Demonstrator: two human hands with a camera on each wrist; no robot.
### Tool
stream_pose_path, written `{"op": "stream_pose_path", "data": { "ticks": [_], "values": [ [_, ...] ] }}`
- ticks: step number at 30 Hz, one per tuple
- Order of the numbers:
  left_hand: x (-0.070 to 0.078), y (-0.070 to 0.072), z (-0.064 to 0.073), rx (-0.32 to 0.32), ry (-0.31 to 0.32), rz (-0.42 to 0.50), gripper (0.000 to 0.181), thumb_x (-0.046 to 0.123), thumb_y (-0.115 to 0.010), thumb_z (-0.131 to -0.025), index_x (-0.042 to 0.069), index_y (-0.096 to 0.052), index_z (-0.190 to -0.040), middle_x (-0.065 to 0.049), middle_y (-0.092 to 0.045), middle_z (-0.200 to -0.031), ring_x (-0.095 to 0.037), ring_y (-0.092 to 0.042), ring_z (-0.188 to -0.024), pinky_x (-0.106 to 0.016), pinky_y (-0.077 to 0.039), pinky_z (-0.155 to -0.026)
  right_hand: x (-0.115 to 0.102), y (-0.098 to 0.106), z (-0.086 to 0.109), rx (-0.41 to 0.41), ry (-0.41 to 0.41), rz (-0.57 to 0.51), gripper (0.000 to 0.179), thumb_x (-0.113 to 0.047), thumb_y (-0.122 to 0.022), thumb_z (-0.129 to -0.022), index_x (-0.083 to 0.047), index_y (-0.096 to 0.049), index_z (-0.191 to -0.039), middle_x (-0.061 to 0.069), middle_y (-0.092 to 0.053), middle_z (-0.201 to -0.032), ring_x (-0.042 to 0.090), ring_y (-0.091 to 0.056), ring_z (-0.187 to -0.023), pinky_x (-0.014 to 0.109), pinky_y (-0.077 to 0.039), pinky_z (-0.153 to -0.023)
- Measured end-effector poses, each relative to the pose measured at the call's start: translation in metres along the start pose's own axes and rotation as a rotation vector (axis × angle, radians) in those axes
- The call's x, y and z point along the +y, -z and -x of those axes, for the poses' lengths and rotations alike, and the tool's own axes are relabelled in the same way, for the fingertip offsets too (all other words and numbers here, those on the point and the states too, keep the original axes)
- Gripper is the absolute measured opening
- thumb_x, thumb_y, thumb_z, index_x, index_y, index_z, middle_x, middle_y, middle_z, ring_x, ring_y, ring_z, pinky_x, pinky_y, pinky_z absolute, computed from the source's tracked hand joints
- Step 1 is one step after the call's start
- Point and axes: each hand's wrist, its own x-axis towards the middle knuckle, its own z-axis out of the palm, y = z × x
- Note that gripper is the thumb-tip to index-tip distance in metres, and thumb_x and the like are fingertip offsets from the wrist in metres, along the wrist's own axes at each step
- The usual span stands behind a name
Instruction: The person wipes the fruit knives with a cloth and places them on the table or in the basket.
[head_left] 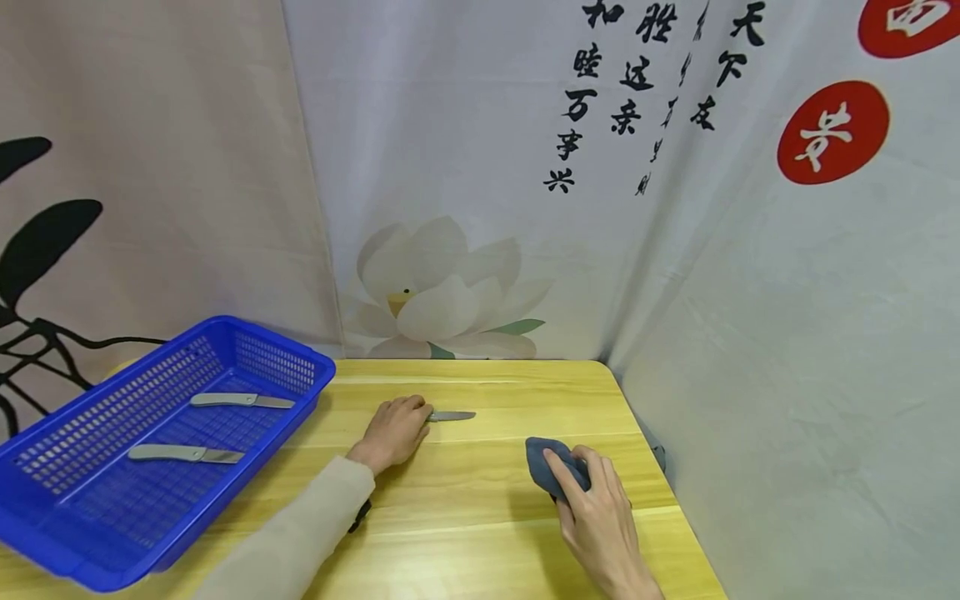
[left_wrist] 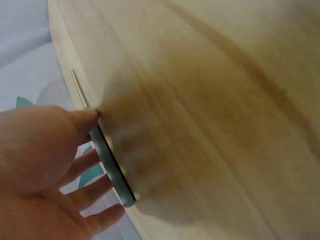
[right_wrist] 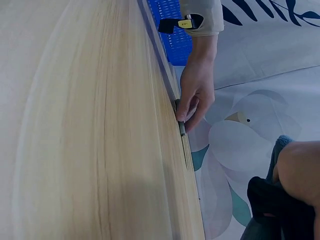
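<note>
At lower centre, my left hand (head_left: 396,429) pinches a knife (head_left: 452,416), and at lower right my right hand (head_left: 600,508) grips a cloth (head_left: 542,463).

Your left sleeve (head_left: 300,525) was cream and plain | your strap (right_wrist: 168,26) was black | its tag (right_wrist: 185,23) was yellow, dark-marked

The head camera looks forward and down over the table (head_left: 450,533); the left wrist's peers closely at the left hand (left_wrist: 42,167), which the right wrist's, seemingly tilted, catches from farther right.
</note>
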Motion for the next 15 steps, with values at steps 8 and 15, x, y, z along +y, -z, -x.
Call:
{"op": "stream_pose_path", "data": {
  "ticks": [8, 15],
  "values": [
    [0.002, -0.005, 0.007, 0.104, 0.017, -0.088, 0.014, 0.011, -0.088, -0.099, 0.007, -0.081, -0.110, -0.012, -0.076, -0.108, -0.035, -0.074, -0.095, -0.053, -0.064, -0.081, -0.002, 0.000, 0.000, -0.001, 0.000, 0.006, 0.076, 0.000, -0.099, -0.074, -0.021, -0.077, -0.144, 0.020, -0.069, -0.129, 0.032, -0.063, -0.101, 0.047, -0.063, -0.080],
    [0.002, 0.003, 0.025, 0.165, -0.045, -0.085, 0.012, 0.008, -0.086, -0.100, 0.004, -0.075, -0.105, -0.011, -0.071, -0.095, -0.029, -0.069, -0.078, -0.044, -0.060, -0.066, -0.007, -0.001, -0.004, 0.005, 0.023, -0.001, 0.081, 0.002, -0.101, -0.070, -0.020, -0.078, -0.143, 0.022, -0.069, -0.128, 0.031, -0.062, -0.101, 0.047, -0.062, -0.080]
  ]
}}
